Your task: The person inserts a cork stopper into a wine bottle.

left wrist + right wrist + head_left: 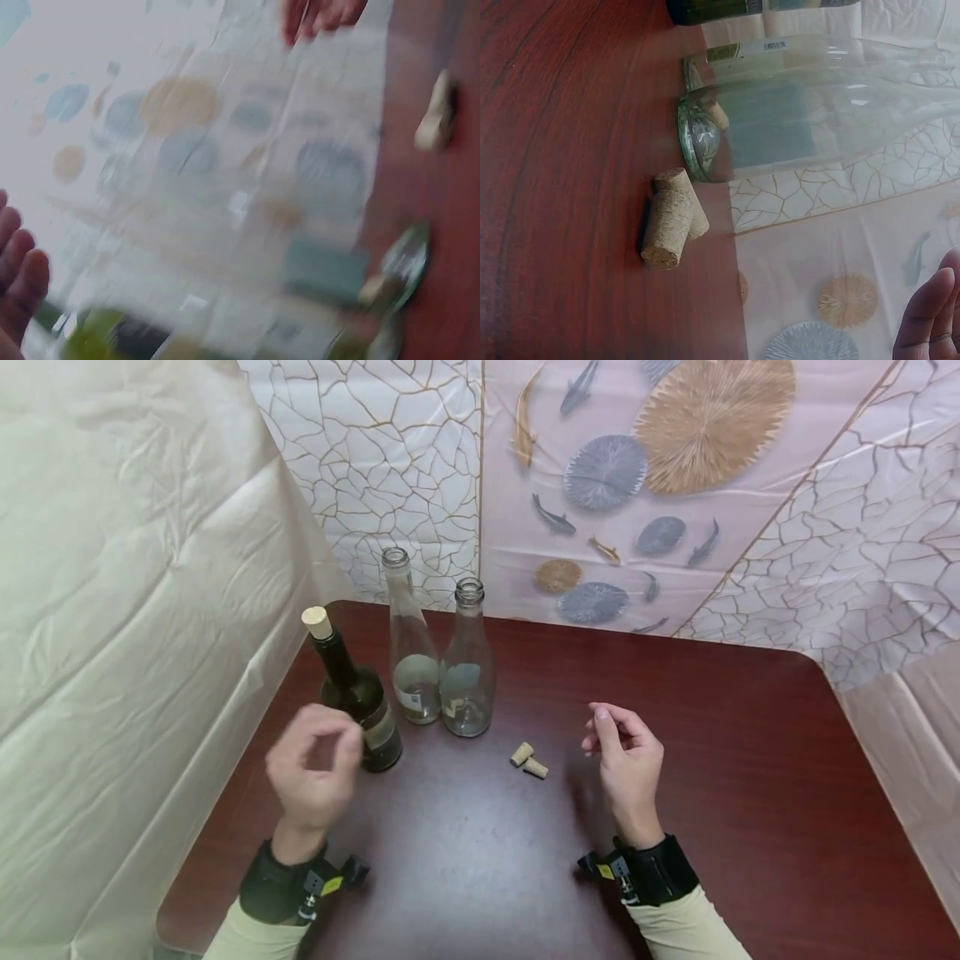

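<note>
My left hand point(307, 789) is raised beside a dark green wine bottle point(358, 697), partly covering it in the head view. Its fingers curve towards the thumb around an empty gap. A cork point(317, 623) sits in that bottle's mouth. Over the table to the right hovers my right hand point(632, 768), fingers loosely bent and holding nothing. Between the hands, two loose corks point(536, 768) lie together on the table; the right wrist view shows the nearer cork point(666, 229) overlapping the other. The left wrist view is blurred, with fingertips point(28, 281) at its left edge.
Two clear glass bottles, one at the back point(408, 618) and one to its right point(468, 652), stand uncorked with pale labels. The dark red table point(720, 718) meets a patterned cloth point(405, 468) behind and a pale sheet point(150, 610) on the left.
</note>
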{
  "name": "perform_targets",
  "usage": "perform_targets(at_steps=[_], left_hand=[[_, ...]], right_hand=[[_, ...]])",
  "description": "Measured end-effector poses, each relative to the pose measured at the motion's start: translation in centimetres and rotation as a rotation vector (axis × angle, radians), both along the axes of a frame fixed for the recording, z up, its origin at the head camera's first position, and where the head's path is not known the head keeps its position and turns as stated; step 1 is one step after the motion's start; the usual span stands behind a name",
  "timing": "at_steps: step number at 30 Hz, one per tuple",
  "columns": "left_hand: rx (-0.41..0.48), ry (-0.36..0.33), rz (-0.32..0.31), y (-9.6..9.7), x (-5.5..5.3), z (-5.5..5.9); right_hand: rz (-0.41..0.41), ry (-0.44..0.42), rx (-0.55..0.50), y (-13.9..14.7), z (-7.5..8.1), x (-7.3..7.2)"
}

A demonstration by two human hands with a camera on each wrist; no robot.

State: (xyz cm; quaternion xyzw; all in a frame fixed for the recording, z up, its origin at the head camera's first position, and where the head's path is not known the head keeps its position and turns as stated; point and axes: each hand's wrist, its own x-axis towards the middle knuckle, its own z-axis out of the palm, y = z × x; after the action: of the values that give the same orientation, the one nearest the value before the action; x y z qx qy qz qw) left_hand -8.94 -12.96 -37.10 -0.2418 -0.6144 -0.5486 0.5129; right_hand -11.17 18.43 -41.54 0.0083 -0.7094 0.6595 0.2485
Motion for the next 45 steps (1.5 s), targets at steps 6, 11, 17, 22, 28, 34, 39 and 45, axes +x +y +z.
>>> perform_targets(at_steps=[6,11,17,22,28,34,39,45], left_hand=[[-0.249,-0.298,-0.253,3.7,1.1,-2.8],[-0.235,-0.516,-0.329,5.0,1.0,-6.4],[-0.151,-0.625,-0.372,5.6,1.0,-7.8],[-0.117,-0.657,-0.368,5.4,0.8,-8.6],[-0.102,-0.698,-0.356,5.2,0.6,-9.2],[-0.086,-0.732,-0.383,5.1,0.4,-9.6],[-0.092,-0.744,-0.382,5.0,0.4,-9.6],[-0.096,-0.764,-0.397,4.9,0.4,-9.7]], right_hand=[[0.000,-0.018,0.003,0.1,-0.3,0.2],[0.000,-0.036,-0.024,0.2,-1.9,0.2],[-0.019,-0.057,-0.103,1.0,-4.7,-0.1],[-0.027,-0.078,-0.150,0.9,-5.5,0.1],[-0.027,-0.114,-0.174,0.6,-6.2,0.0],[-0.030,-0.073,-0.074,0.4,-6.0,-0.3],[0.046,-0.009,0.275,0.3,-5.1,-1.0],[0.221,-0.093,0.876,-0.3,-4.2,-1.7]])
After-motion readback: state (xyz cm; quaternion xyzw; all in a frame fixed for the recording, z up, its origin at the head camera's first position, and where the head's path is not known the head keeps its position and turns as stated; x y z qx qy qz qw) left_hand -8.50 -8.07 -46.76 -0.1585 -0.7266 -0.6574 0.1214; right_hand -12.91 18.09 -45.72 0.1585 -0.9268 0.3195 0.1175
